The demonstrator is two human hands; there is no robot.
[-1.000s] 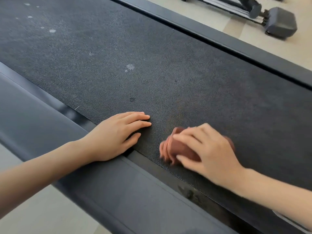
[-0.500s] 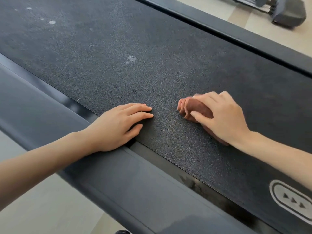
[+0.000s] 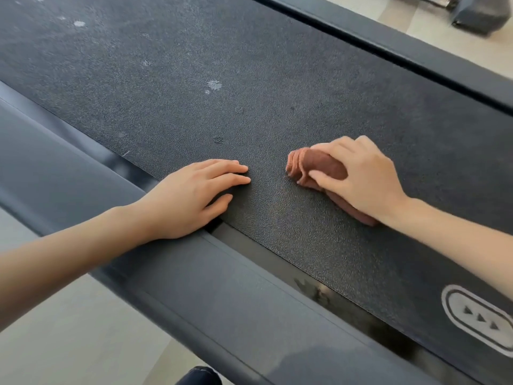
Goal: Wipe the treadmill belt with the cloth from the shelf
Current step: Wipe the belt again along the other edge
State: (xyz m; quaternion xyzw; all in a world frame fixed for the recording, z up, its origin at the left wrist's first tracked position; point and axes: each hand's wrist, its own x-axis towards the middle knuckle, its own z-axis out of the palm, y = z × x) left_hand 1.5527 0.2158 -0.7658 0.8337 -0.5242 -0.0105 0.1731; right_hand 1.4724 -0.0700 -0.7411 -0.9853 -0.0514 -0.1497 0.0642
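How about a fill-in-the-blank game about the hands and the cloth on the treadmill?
1. The right hand grips the cloth on the belt, to the ____ of the left hand.
2. The left hand lies flat and holds ____.
3. The badge on the belt shows ____ arrows.

Missing words: right; nothing; three.

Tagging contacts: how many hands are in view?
2: left hand rests flat at the near edge of the belt; right hand grips the brown cloth on the belt, beside it. No others seem hidden.
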